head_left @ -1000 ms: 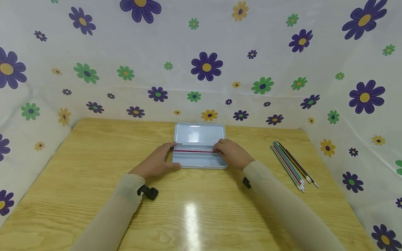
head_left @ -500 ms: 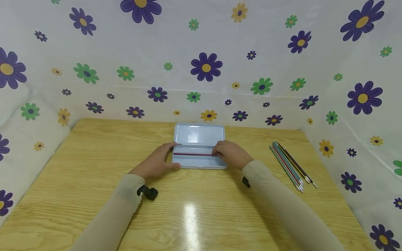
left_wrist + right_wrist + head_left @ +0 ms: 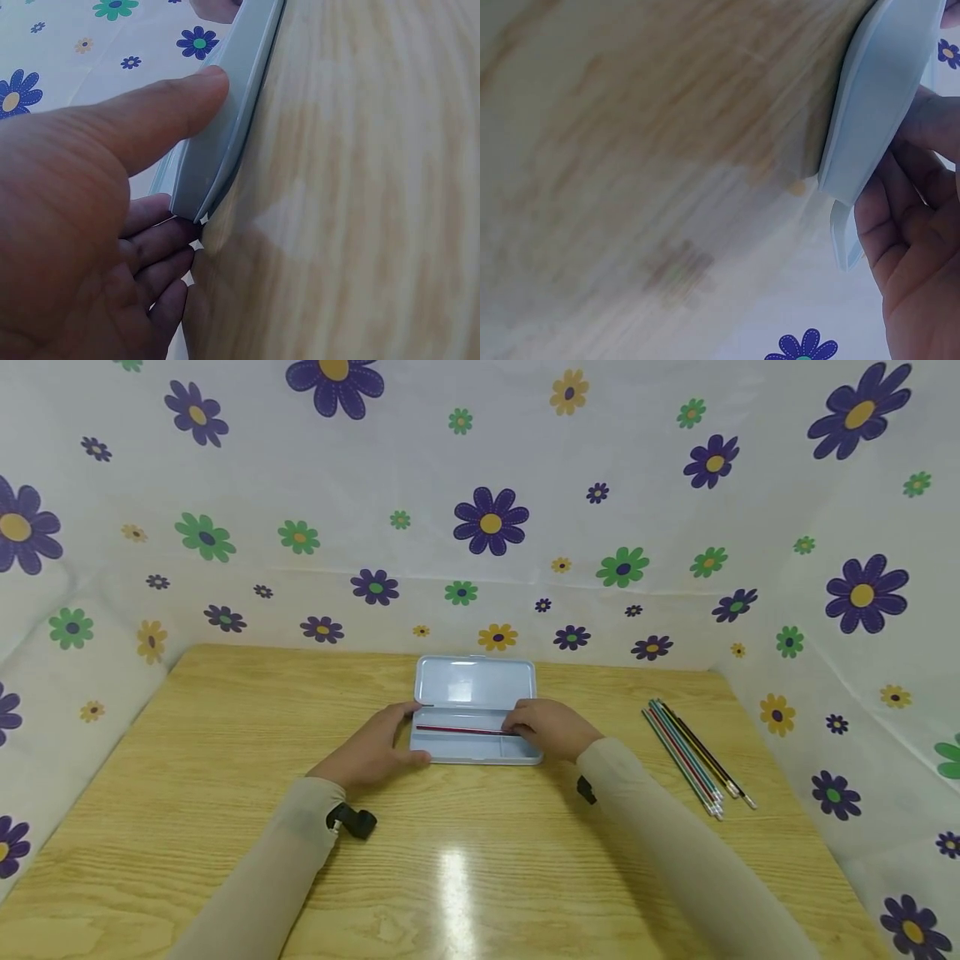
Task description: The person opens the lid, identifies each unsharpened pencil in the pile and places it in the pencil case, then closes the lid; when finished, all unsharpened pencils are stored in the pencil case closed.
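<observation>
A light blue pencil case (image 3: 476,682) lies on the table with its lid folded back. My left hand (image 3: 371,750) holds the case's left end, thumb along the front wall and fingers round the back corner. In the left wrist view the thumb (image 3: 202,94) lies on the case's outer wall (image 3: 234,112). At the case's right side my right hand (image 3: 557,729) reaches in and pinches the right end of a red pencil (image 3: 456,729), which lies lengthwise inside. The right wrist view has these fingers (image 3: 889,217) behind the case's wall (image 3: 877,97), their tips and the pencil hidden.
Several pencils (image 3: 686,760), teal, red, yellow and black with white ends, lie in a slanted bundle on the right of the wooden table (image 3: 300,893). A flower-printed white cloth (image 3: 420,460) hangs behind and at both sides. A low divider (image 3: 501,746) crosses the case's front part.
The red pencil has shifted toward the front of the case, its right end now slightly nearer the front, with the right hand moving along. The left hand keeps its place.
</observation>
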`<state>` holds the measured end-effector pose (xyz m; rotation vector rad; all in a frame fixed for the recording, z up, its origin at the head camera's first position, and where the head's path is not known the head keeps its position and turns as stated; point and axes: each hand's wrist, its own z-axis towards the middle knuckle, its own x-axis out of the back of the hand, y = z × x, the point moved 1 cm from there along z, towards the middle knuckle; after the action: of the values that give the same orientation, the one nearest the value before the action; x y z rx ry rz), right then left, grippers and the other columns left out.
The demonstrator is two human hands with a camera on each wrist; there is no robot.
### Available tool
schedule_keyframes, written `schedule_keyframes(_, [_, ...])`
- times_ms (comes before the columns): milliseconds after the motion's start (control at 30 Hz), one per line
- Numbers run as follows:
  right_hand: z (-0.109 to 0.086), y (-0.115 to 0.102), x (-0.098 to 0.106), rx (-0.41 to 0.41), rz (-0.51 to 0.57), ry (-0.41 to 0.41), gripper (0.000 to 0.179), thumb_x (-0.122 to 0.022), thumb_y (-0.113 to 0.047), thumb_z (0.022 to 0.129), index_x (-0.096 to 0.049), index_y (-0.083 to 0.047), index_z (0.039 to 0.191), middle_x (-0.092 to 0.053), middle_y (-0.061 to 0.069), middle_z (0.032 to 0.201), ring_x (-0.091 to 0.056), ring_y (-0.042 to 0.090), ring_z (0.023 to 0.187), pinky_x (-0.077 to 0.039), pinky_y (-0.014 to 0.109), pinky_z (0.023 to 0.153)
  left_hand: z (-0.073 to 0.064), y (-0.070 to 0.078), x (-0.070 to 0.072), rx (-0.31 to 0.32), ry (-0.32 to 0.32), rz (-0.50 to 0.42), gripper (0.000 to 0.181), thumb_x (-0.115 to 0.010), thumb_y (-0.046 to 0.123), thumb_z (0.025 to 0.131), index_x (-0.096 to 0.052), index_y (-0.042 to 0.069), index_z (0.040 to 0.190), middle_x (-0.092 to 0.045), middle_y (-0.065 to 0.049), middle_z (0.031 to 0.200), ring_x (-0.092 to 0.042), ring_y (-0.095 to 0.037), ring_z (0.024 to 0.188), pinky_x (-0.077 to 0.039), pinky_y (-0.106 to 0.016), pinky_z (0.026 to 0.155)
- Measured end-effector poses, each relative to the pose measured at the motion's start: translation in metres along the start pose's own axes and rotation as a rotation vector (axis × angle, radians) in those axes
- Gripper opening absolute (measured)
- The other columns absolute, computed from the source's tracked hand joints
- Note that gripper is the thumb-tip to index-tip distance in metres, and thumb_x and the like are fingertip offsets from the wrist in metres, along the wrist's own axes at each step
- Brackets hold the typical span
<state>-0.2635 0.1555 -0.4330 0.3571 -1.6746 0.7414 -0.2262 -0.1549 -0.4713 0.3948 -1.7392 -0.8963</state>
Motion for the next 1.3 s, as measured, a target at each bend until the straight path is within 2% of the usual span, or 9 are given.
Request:
schedule_keyframes(233, [-0.003,0.007,-0.003,0.002,0.008,0.03,0.019,-0.065,-0.014,0.103,-0.076,-0.013,0.119,-0.071,0.0,0.114,-0.066,0.016,0.106,-0.056,0.037,0.1,0.001,-0.001,-0.001,-0.007,-0.002,0.009,0.094,-0.079,0.045,0.091,-0.027,0.013,0.163,-0.028,-0.012,0.168,-0.024,-0.034,0.156,-0.022,-0.053,0.126])
schedule_keyframes(367, [-0.021,0.013,0.001,-0.017,-0.028,0.086,0.025,-0.067,-0.019,0.102,-0.072,-0.011,0.125,-0.069,0.004,0.122,-0.065,0.02,0.113,-0.054,0.039,0.103,0.001,-0.002,-0.001,-0.014,0.003,-0.004,0.093,-0.079,0.044,0.091,-0.028,0.013,0.162,-0.03,-0.011,0.167,-0.025,-0.033,0.155,-0.022,-0.053,0.126])
schedule_keyframes(433, [-0.039,0.018,0.005,-0.047,-0.046,0.121,0.028,-0.067,-0.021,0.102,-0.071,-0.01,0.127,-0.068,0.005,0.124,-0.065,0.022,0.114,-0.055,0.041,0.102,0.001,-0.002,-0.001,-0.018,0.005,-0.009,0.092,-0.079,0.043,0.092,-0.028,0.013,0.162,-0.031,-0.011,0.166,-0.026,-0.032,0.155,-0.022,-0.053,0.126])
schedule_keyframes(567, [-0.088,0.033,0.016,-0.162,-0.03,0.176,0.034,-0.068,-0.022,0.101,-0.067,-0.004,0.13,-0.066,0.011,0.124,-0.068,0.027,0.106,-0.059,0.046,0.091,0.0,-0.001,0.0,-0.024,0.001,-0.009,0.091,-0.078,0.043,0.092,-0.028,0.013,0.162,-0.03,-0.012,0.166,-0.026,-0.033,0.154,-0.022,-0.055,0.126])
schedule_keyframes(700, [-0.141,0.058,0.023,-0.293,-0.025,0.169,0.035,-0.068,-0.021,0.101,-0.066,0.0,0.129,-0.067,0.016,0.121,-0.069,0.031,0.1,-0.06,0.05,0.082,0.0,-0.001,0.0,-0.025,-0.005,-0.015,0.091,-0.078,0.044,0.092,-0.028,0.013,0.162,-0.03,-0.011,0.166,-0.026,-0.033,0.154,-0.023,-0.055,0.126])
schedule_keyframes(800, [-0.175,0.075,0.024,-0.353,-0.053,0.151,0.03,-0.068,-0.023,0.1,-0.069,-0.002,0.121,-0.07,0.01,0.106,-0.067,0.025,0.089,-0.058,0.047,0.076,0.001,-0.002,0.0,-0.044,-0.007,-0.012,0.091,-0.078,0.045,0.092,-0.029,0.012,0.161,-0.031,-0.013,0.166,-0.027,-0.034,0.154,-0.024,-0.056,0.125])
schedule_keyframes(900, [-0.198,0.087,0.024,-0.373,-0.066,0.147,0.024,-0.071,-0.022,0.098,-0.072,-0.003,0.114,-0.068,0.002,0.094,-0.063,0.018,0.081,-0.056,0.043,0.071,0.001,-0.004,0.001,-0.051,-0.005,-0.009,0.091,-0.078,0.046,0.092,-0.029,0.013,0.161,-0.031,-0.012,0.165,-0.027,-0.034,0.154,-0.024,-0.055,0.125])
schedule_keyframes(1067, [-0.216,0.095,0.022,-0.39,-0.047,0.127,0.023,-0.075,-0.019,0.094,-0.073,-0.003,0.111,-0.068,-0.002,0.09,-0.06,0.013,0.078,-0.053,0.039,0.066,0.002,-0.008,0.002,-0.037,-0.004,-0.007,0.092,-0.078,0.047,0.091,-0.029,0.014,0.161,-0.031,-0.011,0.166,-0.025,-0.033,0.155,-0.023,-0.054,0.126])
schedule_keyframes(1300, [-0.222,0.096,0.016,-0.375,-0.045,0.115,0.018,-0.074,-0.013,0.094,-0.075,-0.003,0.108,-0.06,-0.006,0.081,-0.047,0.009,0.07,-0.041,0.029,0.059,0.002,-0.005,0.0,-0.027,-0.014,0.002,0.095,-0.077,0.049,0.091,-0.026,0.013,0.163,-0.028,-0.013,0.168,-0.024,-0.034,0.155,-0.022,-0.055,0.126])
